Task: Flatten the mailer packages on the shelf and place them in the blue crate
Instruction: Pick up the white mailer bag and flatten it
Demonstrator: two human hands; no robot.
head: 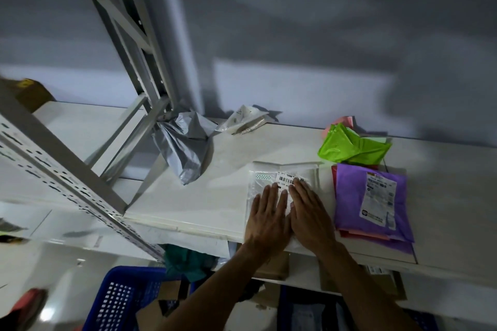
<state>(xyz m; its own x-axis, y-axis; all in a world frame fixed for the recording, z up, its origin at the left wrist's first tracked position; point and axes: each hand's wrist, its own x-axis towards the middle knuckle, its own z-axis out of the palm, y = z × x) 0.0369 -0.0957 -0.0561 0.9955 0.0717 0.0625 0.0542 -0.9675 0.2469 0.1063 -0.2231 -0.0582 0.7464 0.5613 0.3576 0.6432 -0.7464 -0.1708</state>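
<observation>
Left hand (269,219), right hand (309,212) atop mailer (309,169)

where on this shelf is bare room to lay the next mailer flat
Bare shelf lies between the grey mailer and the white mailer pressed by the left hand and right hand, and right of the purple stack. Crowded: purple stack and green mailer, by the right hand.

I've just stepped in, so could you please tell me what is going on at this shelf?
A person presses the left hand and right hand flat on a white mailer at the shelf edge. A purple mailer lies flat to its right; a green mailer and a grey mailer lie crumpled behind. The blue crate stands below.
</observation>
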